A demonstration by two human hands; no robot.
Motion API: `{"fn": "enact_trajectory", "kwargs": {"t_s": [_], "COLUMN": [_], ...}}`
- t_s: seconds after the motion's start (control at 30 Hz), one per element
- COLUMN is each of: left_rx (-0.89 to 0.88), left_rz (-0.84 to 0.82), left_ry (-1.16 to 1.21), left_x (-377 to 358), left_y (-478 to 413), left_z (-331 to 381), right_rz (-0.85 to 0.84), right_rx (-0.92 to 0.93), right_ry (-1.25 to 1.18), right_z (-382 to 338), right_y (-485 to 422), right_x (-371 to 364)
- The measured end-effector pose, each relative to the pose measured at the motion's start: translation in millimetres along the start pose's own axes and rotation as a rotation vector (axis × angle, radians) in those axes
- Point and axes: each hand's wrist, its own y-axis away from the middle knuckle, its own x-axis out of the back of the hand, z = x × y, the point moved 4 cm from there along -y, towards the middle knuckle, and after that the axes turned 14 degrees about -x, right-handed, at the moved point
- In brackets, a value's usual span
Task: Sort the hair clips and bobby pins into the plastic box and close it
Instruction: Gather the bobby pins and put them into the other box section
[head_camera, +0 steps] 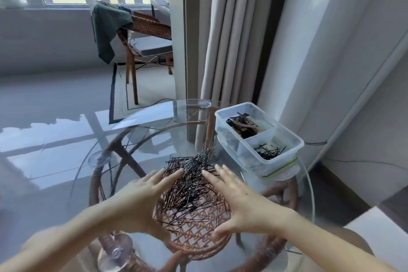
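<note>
We flank the bobby pins (192,181) with left hand (141,192) and right hand (238,201), both grips spread, empty, likely gathering them for the plastic box (242,152)

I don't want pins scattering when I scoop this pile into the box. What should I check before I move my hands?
1. Hands free: left hand and right hand hold nothing: ok.
2. Hands flank the bobby pin pile: ok.
3. The plastic box is uncovered, its lid apparently beneath it: ok.
4. Room in the near compartment, few pins inside: ok.
5. The hair clips sit apart, in the far compartment: ok.
6. Clips hidden in the pile: cannot tell.
</note>
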Motion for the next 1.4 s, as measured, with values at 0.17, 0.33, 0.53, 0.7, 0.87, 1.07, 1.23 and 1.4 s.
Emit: {"fn": "enact_trajectory", "kwargs": {"t_s": [0.17,0.33,0.53,0.7,0.87,1.07,1.23,1.4], "left_rx": [0.052,0.13,0.171,0.195,0.221,0.22,0.209,0.188], "left_rz": [0.281,0.455,0.458,0.454,0.495,0.54,0.545,0.573], "left_ry": [-0.052,0.048,0.041,0.091,0.138,0.16,0.175,0.163], "left_x": [-6.1,11.0,21.9,32.1,44.8,65.6,77.8,95.8], "left_y": [-11.7,-27.1,-25.6,-19.3,-6.7,3.8,2.4,-1.6], "left_z": [6.3,-2.8,1.6,-2.3,-9.0,-14.1,-13.9,-9.4], "right_rz": [0.155,0.403,0.377,0.415,0.403,0.327,0.268,0.332], "right_rx": [-0.077,-0.024,0.053,0.156,0.178,0.062,0.09,0.061], "right_ry": [-0.065,-0.067,-0.046,-0.037,-0.132,-0.486,-0.687,-0.739], "right_z": [-12.7,-24.4,-31.8,-38.6,-41.4,-32.6,-27.1,0.2], "right_y": [-26.3,-38.2,-41.8,-34.7,-27.5,-26.5,-20.7,-14.5], "right_x": [-11.0,5.8,11.1,21.9,43.4,73.9,102.8,145.4]}}
